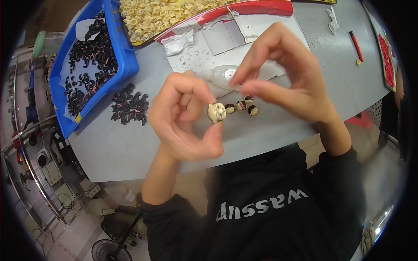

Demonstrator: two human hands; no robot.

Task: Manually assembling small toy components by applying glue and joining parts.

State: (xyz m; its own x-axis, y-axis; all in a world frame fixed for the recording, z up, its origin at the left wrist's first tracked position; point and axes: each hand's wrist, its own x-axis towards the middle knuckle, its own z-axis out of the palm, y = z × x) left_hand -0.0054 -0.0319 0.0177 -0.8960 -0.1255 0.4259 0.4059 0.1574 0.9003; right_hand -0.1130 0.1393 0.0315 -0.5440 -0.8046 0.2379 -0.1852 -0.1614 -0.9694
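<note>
Between the thumb and index finger of my left hand (183, 117) is a small cream-coloured piece with dark spots (216, 112). My right hand (287, 74) hovers to the right, slightly blurred, its thumb and index fingertips brought close together. Whatever they may pinch is too small to make out. Behind those fingertips a translucent squeeze bottle (221, 75) lies on its side, partly covered by the hand. Just below it, several small round pieces in dark brown, cream and pink (241, 105) sit on the grey table (117, 154).
At the left stands a blue tray (127, 54) of black curved pieces, with a loose pile of black pieces (129, 106) beside it. A red-edged tray (270, 8) of cream pieces is at the back. Toward the right lie a red pen-like stick (355, 45) and a tray of red pieces (386, 61).
</note>
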